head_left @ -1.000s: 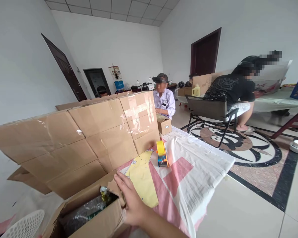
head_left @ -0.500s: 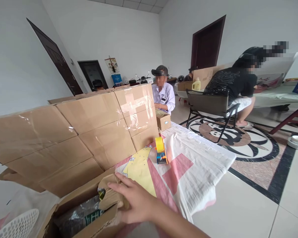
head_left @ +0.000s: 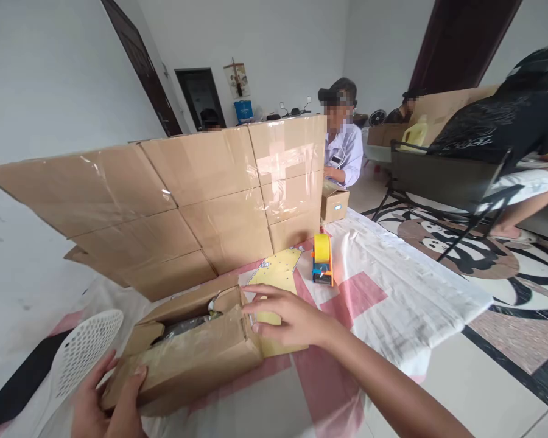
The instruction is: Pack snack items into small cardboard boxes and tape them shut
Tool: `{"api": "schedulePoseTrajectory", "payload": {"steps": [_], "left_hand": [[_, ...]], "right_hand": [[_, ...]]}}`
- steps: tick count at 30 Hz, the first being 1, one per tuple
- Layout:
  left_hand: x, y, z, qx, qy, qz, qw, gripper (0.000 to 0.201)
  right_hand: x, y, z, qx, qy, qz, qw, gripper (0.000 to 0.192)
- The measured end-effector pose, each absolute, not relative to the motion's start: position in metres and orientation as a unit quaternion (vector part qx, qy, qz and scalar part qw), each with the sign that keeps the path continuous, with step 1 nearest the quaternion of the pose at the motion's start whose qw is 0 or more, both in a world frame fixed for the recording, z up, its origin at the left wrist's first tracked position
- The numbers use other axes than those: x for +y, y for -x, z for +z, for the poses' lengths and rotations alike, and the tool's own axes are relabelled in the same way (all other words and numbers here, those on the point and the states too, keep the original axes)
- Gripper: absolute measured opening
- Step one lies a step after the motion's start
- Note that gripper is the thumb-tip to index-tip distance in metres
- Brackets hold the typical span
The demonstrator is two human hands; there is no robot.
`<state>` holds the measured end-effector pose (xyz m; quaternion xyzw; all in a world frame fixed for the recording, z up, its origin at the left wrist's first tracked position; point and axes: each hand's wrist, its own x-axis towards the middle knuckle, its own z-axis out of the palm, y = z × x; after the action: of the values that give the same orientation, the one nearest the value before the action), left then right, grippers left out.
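A small cardboard box (head_left: 196,359) stands on the cloth-covered table in front of me, its top partly open. Clear plastic packaging (head_left: 185,327) shows inside it; what else it holds is hidden. My left hand (head_left: 112,395) grips the box's near left end, thumb on the front side and fingers round the corner. My right hand (head_left: 285,313) is at the box's right end, fingers stretched out and apart, the tips at or just beside the end flap. Beyond it, a tape dispenser (head_left: 322,258) with a yellow roll stands on the cloth.
A wall of taped cardboard boxes (head_left: 201,207) rises behind the small box. At the left lies a white perforated plastic basket (head_left: 86,347). A person (head_left: 342,146) sits across the table near another small carton (head_left: 335,204); another person sits on a chair (head_left: 447,176) at the right.
My left hand has come into view, holding the box's left end. The box now shows more of its front side. My view has turned left, and my right hand's fingers are more extended.
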<state>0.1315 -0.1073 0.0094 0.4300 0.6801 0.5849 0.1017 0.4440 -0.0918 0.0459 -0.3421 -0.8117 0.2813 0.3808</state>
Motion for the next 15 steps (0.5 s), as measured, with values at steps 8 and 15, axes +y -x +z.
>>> {"api": "schedulePoseTrajectory", "payload": {"steps": [8, 15], "left_hand": [[-0.111, -0.133, 0.006, 0.657, -0.442, 0.605, 0.078, 0.065], [-0.110, -0.127, 0.002, 0.661, -0.483, 0.573, 0.040, 0.061]], "right_hand": [[-0.051, -0.406, 0.025, -0.649, 0.375, 0.476, 0.460, 0.080], [-0.050, -0.401, 0.022, -0.682, 0.292, 0.416, 0.525, 0.047]]}}
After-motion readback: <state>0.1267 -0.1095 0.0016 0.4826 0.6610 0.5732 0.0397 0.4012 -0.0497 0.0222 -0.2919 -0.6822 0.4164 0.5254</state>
